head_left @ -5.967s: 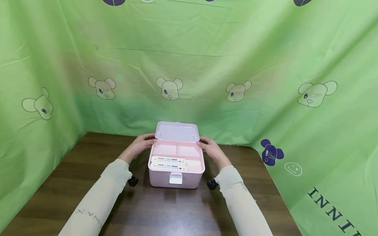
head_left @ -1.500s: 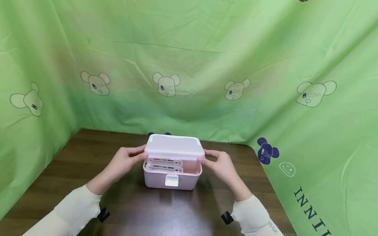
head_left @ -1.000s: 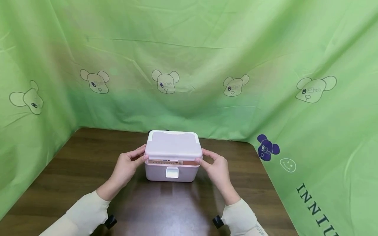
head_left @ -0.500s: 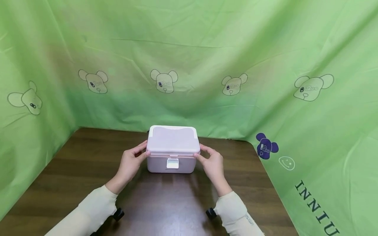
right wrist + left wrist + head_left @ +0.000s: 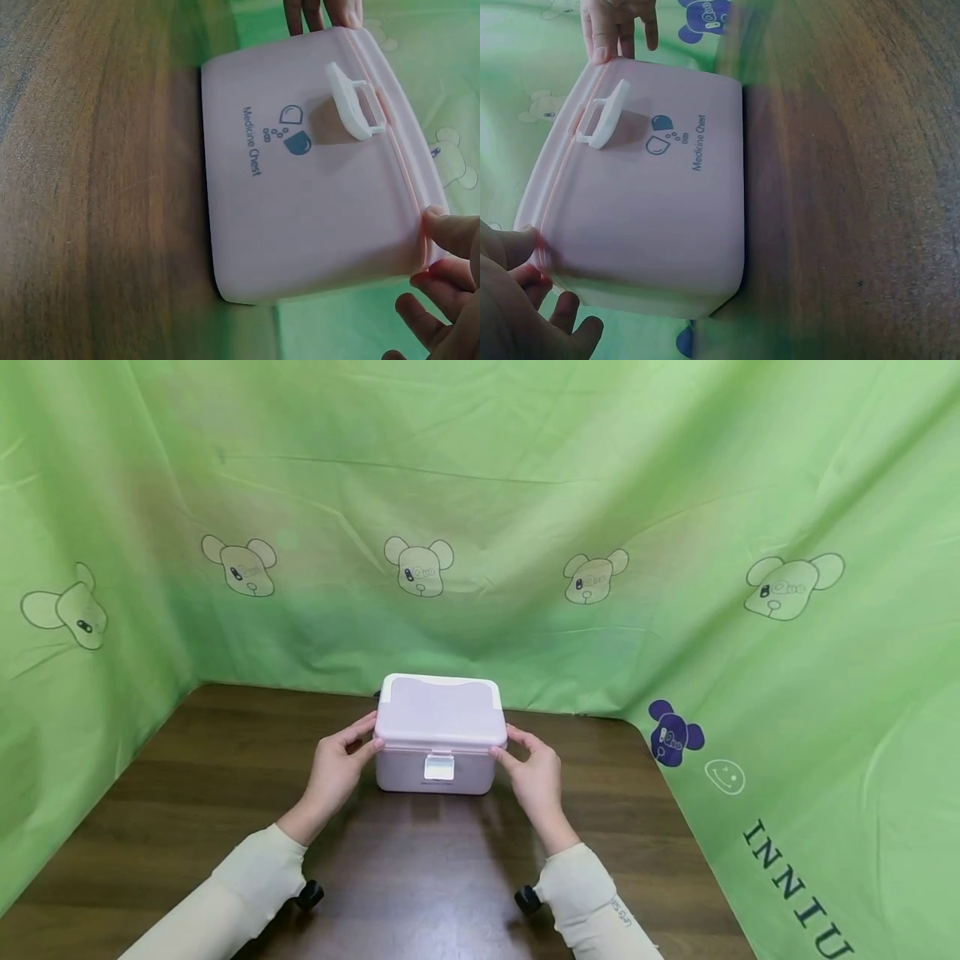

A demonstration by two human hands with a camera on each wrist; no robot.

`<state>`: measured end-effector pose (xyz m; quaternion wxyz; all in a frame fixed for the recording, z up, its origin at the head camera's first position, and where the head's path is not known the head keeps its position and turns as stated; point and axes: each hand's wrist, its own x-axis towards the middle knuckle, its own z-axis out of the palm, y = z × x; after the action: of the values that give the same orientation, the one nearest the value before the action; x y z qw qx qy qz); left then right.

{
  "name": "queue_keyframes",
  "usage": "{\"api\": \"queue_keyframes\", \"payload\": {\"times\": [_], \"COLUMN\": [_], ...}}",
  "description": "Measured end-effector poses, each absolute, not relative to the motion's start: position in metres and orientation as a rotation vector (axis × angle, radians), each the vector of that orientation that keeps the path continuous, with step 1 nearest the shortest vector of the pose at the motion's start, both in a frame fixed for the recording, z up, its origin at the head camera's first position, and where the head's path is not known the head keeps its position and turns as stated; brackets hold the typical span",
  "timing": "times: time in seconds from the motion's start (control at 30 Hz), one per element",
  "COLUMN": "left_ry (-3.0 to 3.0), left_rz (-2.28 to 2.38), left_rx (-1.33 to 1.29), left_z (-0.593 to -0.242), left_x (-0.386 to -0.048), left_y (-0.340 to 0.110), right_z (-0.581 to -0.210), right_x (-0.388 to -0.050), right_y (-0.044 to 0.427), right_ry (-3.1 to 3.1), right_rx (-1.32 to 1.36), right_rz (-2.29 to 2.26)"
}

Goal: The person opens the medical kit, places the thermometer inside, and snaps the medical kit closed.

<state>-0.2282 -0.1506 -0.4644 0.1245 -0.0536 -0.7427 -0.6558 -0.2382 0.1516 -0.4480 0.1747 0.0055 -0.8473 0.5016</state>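
Observation:
A pale pink medicine chest [image 5: 435,774] stands on the table with its lid [image 5: 442,714] down. My left hand [image 5: 330,777] holds the lid's left front corner, thumb on the front seam and fingers along the side. The right hand [image 5: 538,781] grips the opposite corner the same way. Thin seam lines run between lid and body in both wrist views. The white latch [image 5: 607,112] juts out from the front, not pressed flat. "Medicine Chest" lettering [image 5: 251,142] and a capsule print mark the front. The inside is hidden.
The brown wooden table [image 5: 435,893] extends around the chest. A green cloth [image 5: 480,635] with bear prints hangs close behind it and along both sides. Black wrist devices [image 5: 309,895] sit under the cream sleeves.
The lid, upright at first, has swung forward and down over the body, covering the white thermometer-like packs. Both hands moved with it. In the last half second hardly anything moved.

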Motion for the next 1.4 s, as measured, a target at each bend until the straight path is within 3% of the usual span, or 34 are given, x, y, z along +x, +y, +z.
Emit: {"api": "queue_keyframes", "payload": {"times": [0.83, 1.4], "left_ry": [-2.381, -2.426], "left_rz": [-1.831, -1.798], "left_rx": [-0.127, -0.17], "left_z": [-0.488, -0.498], "left_x": [-0.244, -0.24], "left_y": [-0.145, -0.145], "right_z": [-0.454, -0.474], "right_x": [-0.229, -0.197], "right_y": [0.138, 0.099], "right_ry": [-2.369, -2.071], "right_rx": [-0.081, -0.155], "right_rz": [1.29, 1.399]}}
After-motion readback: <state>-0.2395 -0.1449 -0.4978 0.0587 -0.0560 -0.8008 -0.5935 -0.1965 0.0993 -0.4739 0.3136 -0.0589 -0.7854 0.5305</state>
